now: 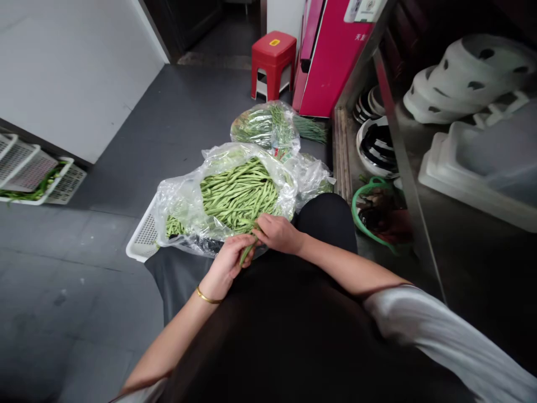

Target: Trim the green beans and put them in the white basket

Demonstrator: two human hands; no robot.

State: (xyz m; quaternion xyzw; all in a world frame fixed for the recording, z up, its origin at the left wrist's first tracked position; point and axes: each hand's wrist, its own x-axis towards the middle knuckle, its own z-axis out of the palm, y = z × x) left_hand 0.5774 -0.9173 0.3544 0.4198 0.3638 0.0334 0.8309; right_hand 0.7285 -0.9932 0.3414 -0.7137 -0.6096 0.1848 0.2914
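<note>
Between my hands, just above my lap, is a green bean (pixel 246 253). My left hand (pixel 233 256) is closed around its lower part, and my right hand (pixel 277 232) pinches it near the upper end. Whether it is one bean or a few together I cannot tell. Right beyond my fingers a large heap of green beans (pixel 239 193) lies in an opened clear plastic bag (pixel 184 193). More beans show through the plastic at the bag's left side. A white perforated basket (pixel 145 235) sticks out from under the bag on the left.
Behind the bag lies another plastic bag of thin green stalks (pixel 260 126). A red stool (pixel 273 61) and a pink cabinet (pixel 331 61) stand farther back. At right are a metal shelf (pixel 413 184) with white containers and a green basket (pixel 356 215). White crates (pixel 67 182) sit at left.
</note>
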